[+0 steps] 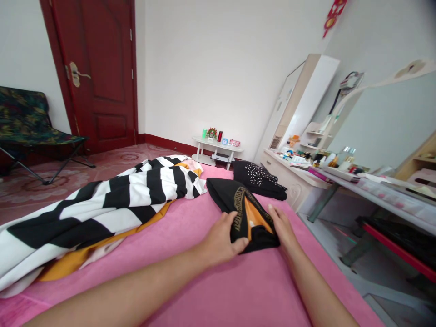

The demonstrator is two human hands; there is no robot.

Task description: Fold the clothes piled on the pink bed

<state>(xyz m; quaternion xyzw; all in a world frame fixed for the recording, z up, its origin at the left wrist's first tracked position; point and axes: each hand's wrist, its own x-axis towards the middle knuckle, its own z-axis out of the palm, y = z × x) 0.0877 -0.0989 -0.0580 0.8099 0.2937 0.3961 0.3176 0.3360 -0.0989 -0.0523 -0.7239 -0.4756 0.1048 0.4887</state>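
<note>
A folded black garment (223,193) with gold patterned trim and an orange inner panel lies on the pink bedspread (190,272). My left hand (221,240) is against its near left side, thumb and forefinger spread apart over the cloth; its other fingers are mostly hidden. Along the right edge of the garment rests my right hand (282,225), fingers stretched out and pointing away from me. Just beyond lies another folded black garment (259,179) with white specks. To the left, a crumpled black-and-white striped cloth (126,195) with a mustard underside spreads across the bed.
A white dresser (299,177) and a table (391,200) crowded with cosmetics stand along the right side. Past the bed is a small white table (218,144) holding a plant and cans. A camouflage folding chair (30,118) stands left, near the red door (95,68).
</note>
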